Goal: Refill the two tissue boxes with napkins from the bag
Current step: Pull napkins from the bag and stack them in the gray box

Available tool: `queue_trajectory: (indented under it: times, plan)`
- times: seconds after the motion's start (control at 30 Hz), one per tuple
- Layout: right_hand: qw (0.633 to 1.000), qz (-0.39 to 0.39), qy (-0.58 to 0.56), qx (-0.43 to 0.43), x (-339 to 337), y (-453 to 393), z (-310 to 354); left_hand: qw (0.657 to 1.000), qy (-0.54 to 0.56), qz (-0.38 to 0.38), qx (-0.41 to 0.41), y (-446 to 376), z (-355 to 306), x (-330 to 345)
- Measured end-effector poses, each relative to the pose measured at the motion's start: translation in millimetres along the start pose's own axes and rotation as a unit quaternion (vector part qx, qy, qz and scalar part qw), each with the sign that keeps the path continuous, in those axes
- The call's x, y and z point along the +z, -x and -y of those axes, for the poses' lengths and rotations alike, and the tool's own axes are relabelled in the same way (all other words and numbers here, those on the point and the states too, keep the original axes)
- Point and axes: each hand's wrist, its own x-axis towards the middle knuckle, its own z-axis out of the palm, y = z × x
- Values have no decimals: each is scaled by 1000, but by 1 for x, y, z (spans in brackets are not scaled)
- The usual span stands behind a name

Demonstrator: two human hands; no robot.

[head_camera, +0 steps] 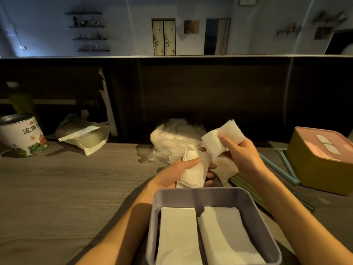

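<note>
White napkins fill both my hands at the centre of the frame: my left hand [177, 169] has its fingers curled round a folded wad of napkins [193, 174], and my right hand [242, 152], a little higher and to the right, pinches a second bunch of napkins [223, 139] between thumb and fingers. Just behind them lies the clear plastic bag [170, 139] on the wooden table [66, 178]. At the bottom centre sits the open purple tissue box [193, 196] (two stacks side by side inside it). At the right edge stands the yellow tissue box [313, 175] with its pink lid on.
</note>
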Motion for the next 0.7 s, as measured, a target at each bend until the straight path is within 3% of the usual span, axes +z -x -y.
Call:
queue_trajectory:
  times: [0.13,0.37,0.47,0.7]
  plan:
    - [998,-24,52,-12,-2,-1,2,998,55,-30,-1,-2,1,-3]
    - [983,181,40,-10,3,14,21,989,134,-56,15,-9,1,-8]
    - [980,173,93,-30,12,15,12,989,109,-89,36,-10,3,-4]
    - [976,132,171,-35,18,13,-6,992,105,-63,29,-15,5,-3]
